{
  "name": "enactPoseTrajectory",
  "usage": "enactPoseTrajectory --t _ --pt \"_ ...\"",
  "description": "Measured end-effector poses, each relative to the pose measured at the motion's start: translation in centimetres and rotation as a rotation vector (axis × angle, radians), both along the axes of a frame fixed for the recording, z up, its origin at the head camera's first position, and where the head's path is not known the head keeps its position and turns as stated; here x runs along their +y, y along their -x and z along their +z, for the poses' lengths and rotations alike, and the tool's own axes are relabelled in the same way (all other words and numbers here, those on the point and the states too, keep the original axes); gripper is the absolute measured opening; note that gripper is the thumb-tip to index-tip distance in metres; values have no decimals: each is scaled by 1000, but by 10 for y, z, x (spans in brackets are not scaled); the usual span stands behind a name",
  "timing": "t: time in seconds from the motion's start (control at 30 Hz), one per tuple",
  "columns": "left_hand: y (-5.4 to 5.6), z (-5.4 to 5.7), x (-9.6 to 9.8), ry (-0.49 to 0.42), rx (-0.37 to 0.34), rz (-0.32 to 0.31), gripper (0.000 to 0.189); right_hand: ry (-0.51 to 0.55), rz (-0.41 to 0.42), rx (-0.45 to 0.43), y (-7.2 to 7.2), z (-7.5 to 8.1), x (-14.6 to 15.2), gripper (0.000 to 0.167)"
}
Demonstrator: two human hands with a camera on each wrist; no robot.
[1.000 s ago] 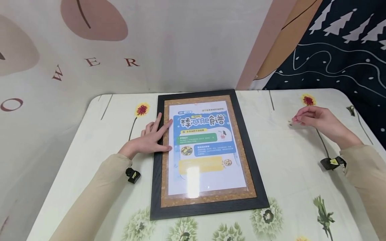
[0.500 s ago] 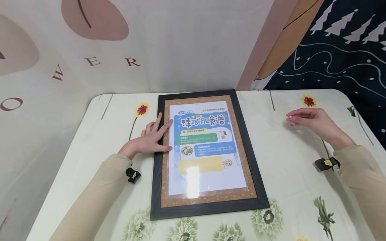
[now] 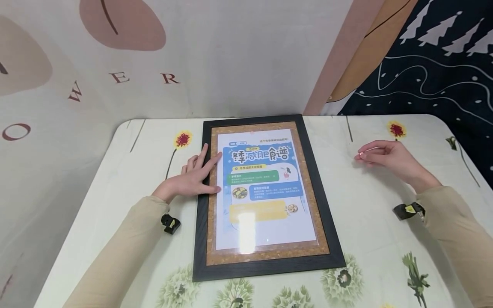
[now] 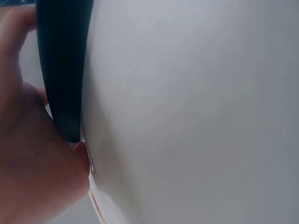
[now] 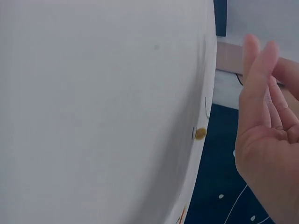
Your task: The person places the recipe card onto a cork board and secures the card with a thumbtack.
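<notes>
Right hand: my right hand [image 3: 387, 157] has slid toward the framed poster [image 3: 265, 192], fingertips pinching something tiny, maybe a pin.
Left hand: my left hand [image 3: 192, 177] stays flat, fingers straight, steadying its edge.

The head camera looks down across the table [image 3: 358, 222] from above. Each wrist camera sits almost against the tabletop, skimming it sideways; the left one shares the black frame [image 4: 63, 70] with the head view.
</notes>
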State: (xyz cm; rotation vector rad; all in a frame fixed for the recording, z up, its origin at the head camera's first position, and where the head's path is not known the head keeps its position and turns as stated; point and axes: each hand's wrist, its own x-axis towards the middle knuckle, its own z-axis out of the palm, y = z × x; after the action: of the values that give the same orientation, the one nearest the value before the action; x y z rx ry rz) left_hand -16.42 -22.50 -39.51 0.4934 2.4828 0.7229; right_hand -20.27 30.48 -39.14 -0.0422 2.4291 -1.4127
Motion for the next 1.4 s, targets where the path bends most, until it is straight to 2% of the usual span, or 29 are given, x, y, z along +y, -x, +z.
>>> enactPoseTrajectory --t 0.1,0.27,0.47,0.67,0.77,1.0,1.4 --pt "0 1 0 -2 1 -1 98 7 10 -12 1 0 -3 36" --pt "0 1 0 -6 6 -4 98 5 41 23 0 3 -13 26" --pt "0 0 0 -9 4 -8 97 -23 50 29 -1 2 -25 29" --pt "1 -1 0 -9 9 -7 97 22 81 33 -1 3 -34 25" --pt "1 -1 0 -8 10 -7 97 47 106 39 -1 3 -38 22" --pt "0 -1 0 -8 13 -8 96 112 230 98 0 1 -42 14" --pt "-1 0 0 -13 8 -5 96 84 284 121 -4 -1 -60 17"
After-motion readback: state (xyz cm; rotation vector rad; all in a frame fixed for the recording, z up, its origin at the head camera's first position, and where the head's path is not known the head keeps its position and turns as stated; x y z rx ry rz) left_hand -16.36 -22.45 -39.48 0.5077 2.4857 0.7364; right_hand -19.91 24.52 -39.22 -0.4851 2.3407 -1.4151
